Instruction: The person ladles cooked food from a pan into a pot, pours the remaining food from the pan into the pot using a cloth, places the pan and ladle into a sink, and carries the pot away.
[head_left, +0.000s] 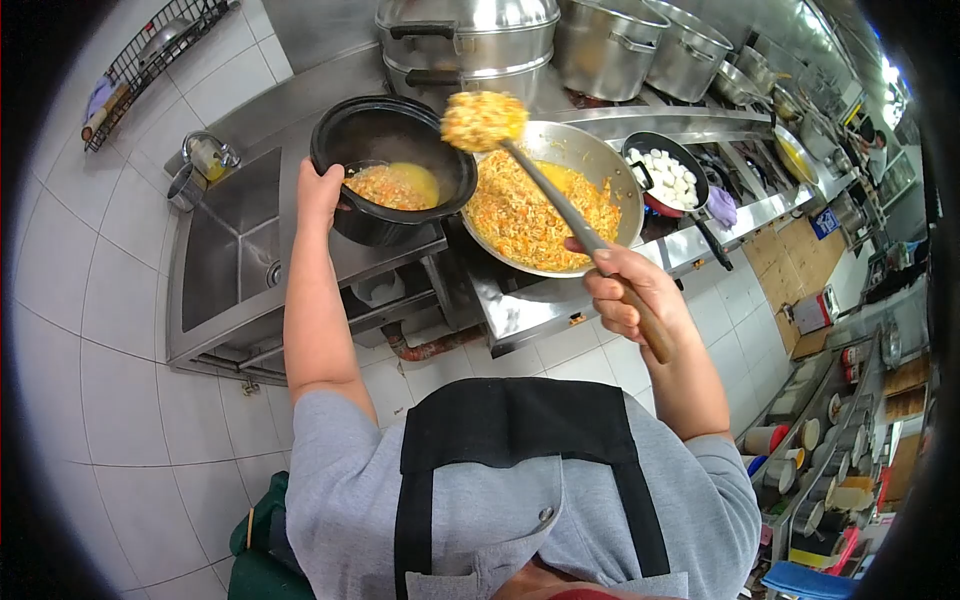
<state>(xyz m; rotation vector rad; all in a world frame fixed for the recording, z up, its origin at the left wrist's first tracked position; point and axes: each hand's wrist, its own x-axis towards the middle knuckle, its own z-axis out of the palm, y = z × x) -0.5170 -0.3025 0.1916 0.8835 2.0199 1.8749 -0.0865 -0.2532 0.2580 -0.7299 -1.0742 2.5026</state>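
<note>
- No lettering, number, brand mark or sign can be read anywhere in the view.
- Blue sign on the wooden panel at the right: its markings are too small and blurred to make out.
- Containers on the shelf at the lower right: any labels on them are too small to read.
- Steel pots at the back of the range: no legible stamp or brand shows on their walls.
</note>
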